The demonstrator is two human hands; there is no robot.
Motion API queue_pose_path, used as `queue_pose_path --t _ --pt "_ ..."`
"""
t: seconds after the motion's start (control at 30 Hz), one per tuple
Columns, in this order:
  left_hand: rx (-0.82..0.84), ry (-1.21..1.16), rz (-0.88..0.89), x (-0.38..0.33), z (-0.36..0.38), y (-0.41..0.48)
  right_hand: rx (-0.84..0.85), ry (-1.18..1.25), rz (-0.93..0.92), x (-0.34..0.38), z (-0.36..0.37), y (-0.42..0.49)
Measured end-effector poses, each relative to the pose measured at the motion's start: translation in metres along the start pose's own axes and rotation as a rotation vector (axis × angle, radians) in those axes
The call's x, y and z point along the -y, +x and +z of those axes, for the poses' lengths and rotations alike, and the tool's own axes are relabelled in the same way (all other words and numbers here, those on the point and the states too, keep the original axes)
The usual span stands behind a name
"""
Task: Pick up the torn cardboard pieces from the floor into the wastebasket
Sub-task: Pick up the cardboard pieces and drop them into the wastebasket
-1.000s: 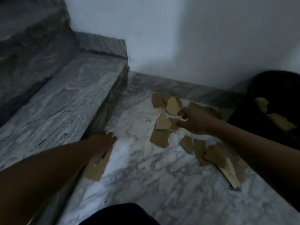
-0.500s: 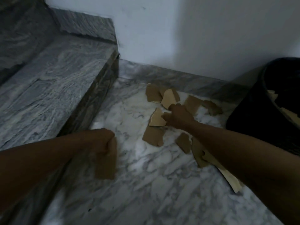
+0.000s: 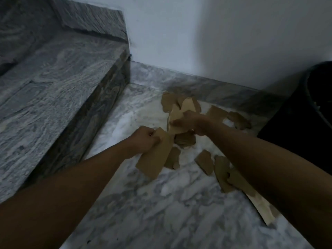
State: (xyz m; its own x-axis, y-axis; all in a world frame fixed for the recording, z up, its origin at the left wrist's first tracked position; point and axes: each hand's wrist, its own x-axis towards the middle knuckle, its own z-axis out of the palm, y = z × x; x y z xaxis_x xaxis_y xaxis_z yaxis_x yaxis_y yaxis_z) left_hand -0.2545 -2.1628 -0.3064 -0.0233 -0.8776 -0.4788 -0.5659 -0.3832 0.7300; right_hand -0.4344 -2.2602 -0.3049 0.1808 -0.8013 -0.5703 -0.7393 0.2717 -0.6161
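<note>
Head: L grip (image 3: 143, 139) holds long piece (image 3: 154, 159), R grip (image 3: 193, 121) pale piece (image 3: 177, 118); step (image 3: 71, 78) edge left.

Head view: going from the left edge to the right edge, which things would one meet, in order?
Grey marble step → left hand → long cardboard piece it grips → paler cardboard piece → right hand gripping it → black wastebasket.

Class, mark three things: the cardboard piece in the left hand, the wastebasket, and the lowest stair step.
cardboard piece (image 3: 154, 157) in the left hand (image 3: 143, 139): head view, its flat middle.
wastebasket (image 3: 301, 123): head view, its dark outer wall.
lowest stair step (image 3: 53, 83): head view, its top tread.
</note>
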Motion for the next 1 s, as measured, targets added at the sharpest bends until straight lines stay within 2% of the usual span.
queue_pose_path --t 0.03,0.1,0.2,0.27,0.37,0.47,0.6,0.63,0.73,0.83,1.0 --pt "-0.03 0.013 0.021 -0.005 0.006 0.001 -0.011 0.013 0.026 -0.001 -0.013 -0.002" --pt "-0.081 0.097 0.003 -0.014 0.021 0.006 -0.017 -0.144 0.069 -0.005 -0.032 -0.005" --pt "-0.038 0.379 -0.204 -0.011 0.043 0.006 0.092 -0.343 0.133 -0.013 -0.031 -0.008" --pt "-0.033 0.493 -0.218 -0.005 0.057 0.001 0.122 -0.516 0.101 -0.017 -0.018 -0.009" --pt "-0.079 0.444 -0.141 -0.003 0.067 -0.003 0.039 -0.654 -0.053 -0.02 -0.003 -0.007" --pt "-0.062 0.34 -0.149 -0.005 0.069 -0.003 0.024 -0.537 -0.069 -0.021 -0.009 -0.004" --pt "-0.053 0.307 -0.242 -0.002 0.072 0.003 0.075 0.016 -0.002 -0.018 -0.032 -0.006" --pt "-0.037 0.306 -0.27 -0.001 0.072 0.005 0.063 0.089 -0.006 -0.016 -0.039 -0.007" --pt "0.029 0.315 -0.291 0.002 0.07 0.012 0.027 0.134 -0.026 -0.009 -0.055 -0.01" --pt "0.082 0.29 -0.292 0.007 0.066 0.015 -0.115 0.182 -0.041 -0.009 -0.059 -0.009" --pt "0.043 0.281 -0.142 0.012 0.057 0.014 -0.324 0.319 -0.025 -0.004 -0.041 0.019"
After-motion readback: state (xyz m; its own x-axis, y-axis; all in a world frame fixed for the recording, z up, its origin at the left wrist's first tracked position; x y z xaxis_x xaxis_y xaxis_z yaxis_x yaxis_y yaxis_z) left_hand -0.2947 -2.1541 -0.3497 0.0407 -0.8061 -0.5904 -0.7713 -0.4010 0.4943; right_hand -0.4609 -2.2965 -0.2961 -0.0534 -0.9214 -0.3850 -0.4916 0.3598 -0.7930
